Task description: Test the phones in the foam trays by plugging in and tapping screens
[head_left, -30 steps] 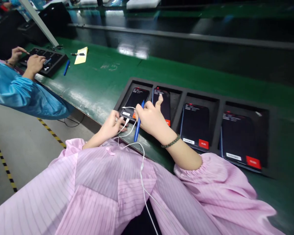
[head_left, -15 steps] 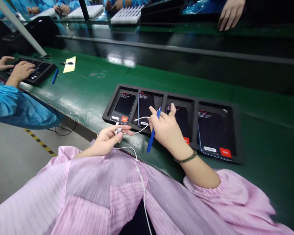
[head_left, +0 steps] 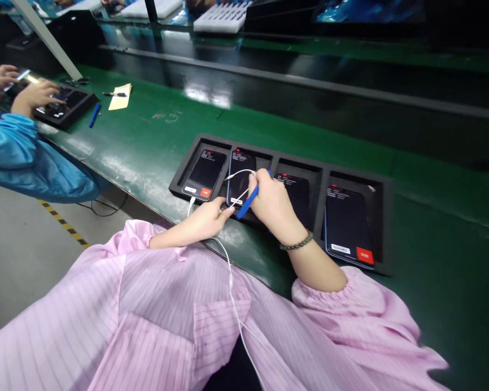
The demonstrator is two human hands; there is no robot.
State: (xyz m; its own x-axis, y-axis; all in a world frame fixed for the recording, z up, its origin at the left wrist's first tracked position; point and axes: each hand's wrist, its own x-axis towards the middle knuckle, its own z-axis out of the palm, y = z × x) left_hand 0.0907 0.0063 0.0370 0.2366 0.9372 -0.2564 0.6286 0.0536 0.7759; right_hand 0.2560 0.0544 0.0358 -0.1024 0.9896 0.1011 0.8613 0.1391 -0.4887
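My left hand is closed at the lower edge of the second phone, its fingertips on a white cable. What else lies inside those fingers is hidden. My right hand pinches the same cable and has a blue pen between its fingers; a cable loop ends in a thin tip over the second phone. A white plug sits at the lower edge of the leftmost phone. The third phone is partly behind my right hand. The phones lie in a black tray, dark screens showing small text.
The rightmost phone lies in the tray's end compartment. On the left, a co-worker's hands work over another black tray. A blue pen and a yellow note rest on the green bench.
My left hand has moved right, to the second phone, and its fingers have closed; the white plugs it held no longer show there. My right hand's spread fingers have drawn together.
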